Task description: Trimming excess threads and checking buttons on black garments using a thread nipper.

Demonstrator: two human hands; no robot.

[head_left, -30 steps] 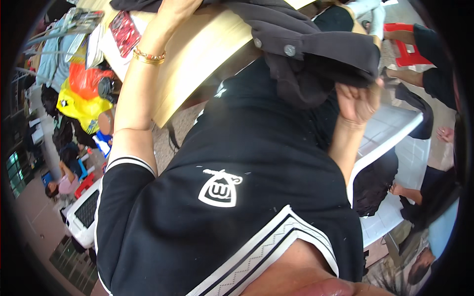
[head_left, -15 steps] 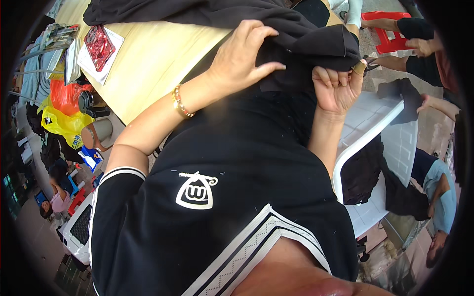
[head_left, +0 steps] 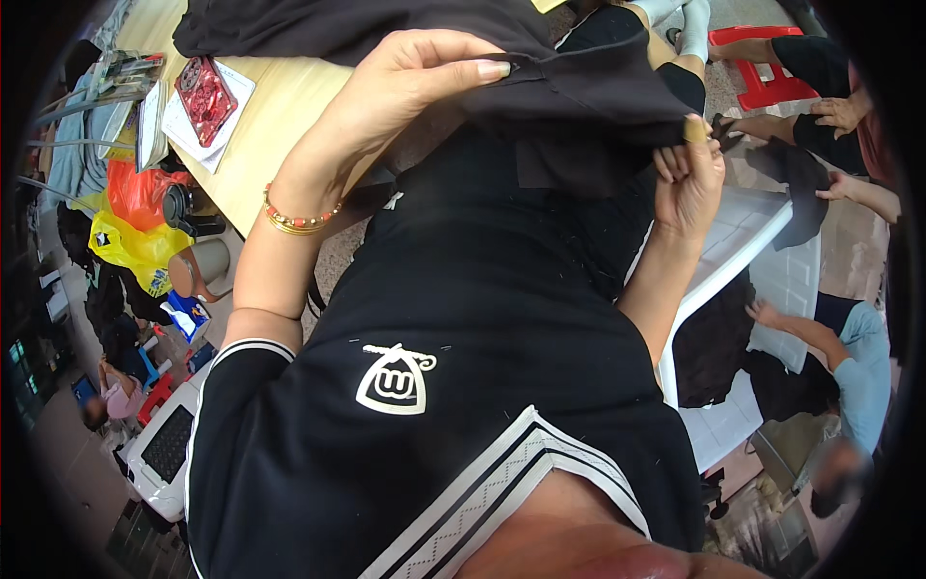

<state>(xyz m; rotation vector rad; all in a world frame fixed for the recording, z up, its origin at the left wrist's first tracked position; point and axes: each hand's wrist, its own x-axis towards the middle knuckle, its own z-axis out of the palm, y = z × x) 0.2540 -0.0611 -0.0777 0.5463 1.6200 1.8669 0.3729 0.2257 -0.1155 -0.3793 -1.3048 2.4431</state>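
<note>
A dark brown-black piece of cloth (head_left: 603,101) is stretched between my two hands above my lap. My left hand (head_left: 410,82), a bracelet on its wrist, pinches the cloth's upper left edge between thumb and fingers. At the cloth's right corner, my right hand (head_left: 690,183) is closed on it, its fingers curled and a tan covering on the thumb tip. More of the dark fabric (head_left: 357,29) lies along the far side of the pale wooden table (head_left: 280,121).
A phone in a red case (head_left: 204,101) rests on white paper at the table's left. Bags, red (head_left: 140,198) and yellow (head_left: 130,241), sit beyond its left edge. White plastic bins (head_left: 733,246) with dark cloth stand right. Co-workers' hands (head_left: 849,188) hold dark cloth nearby.
My left hand has gone from open fingers to pinching the cloth and moved left. My right hand has shifted slightly right and down, and the cloth is now spread between them.
</note>
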